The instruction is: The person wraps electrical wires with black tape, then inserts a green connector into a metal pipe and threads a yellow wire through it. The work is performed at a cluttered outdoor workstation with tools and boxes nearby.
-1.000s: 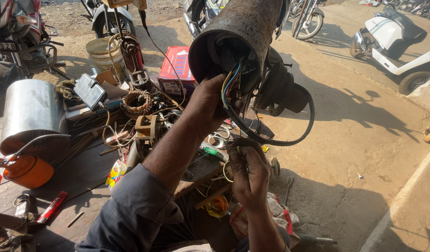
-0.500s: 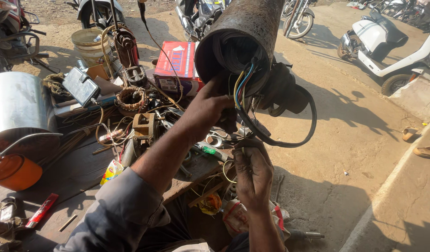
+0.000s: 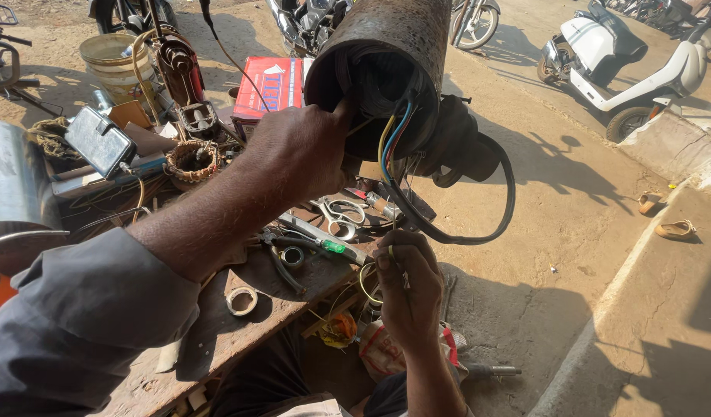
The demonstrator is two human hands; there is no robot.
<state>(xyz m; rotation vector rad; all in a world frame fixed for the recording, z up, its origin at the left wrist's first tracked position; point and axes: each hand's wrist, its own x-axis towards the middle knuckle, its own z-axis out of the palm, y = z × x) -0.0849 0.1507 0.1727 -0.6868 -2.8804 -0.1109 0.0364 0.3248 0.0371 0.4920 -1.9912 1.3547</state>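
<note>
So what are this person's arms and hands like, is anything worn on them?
Both hands are bare: no gloves, rings or watch visible. The left hand comes from a grey long sleeve pushed up to about the elbow. The right hand has a bare forearm, no sleeve in view.

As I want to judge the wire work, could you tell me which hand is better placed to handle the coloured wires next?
Probably the right hand: it pinches thin wire just below the coloured wires, free to move. The left hand is braced on the rim of the rusty cylinder.
</note>
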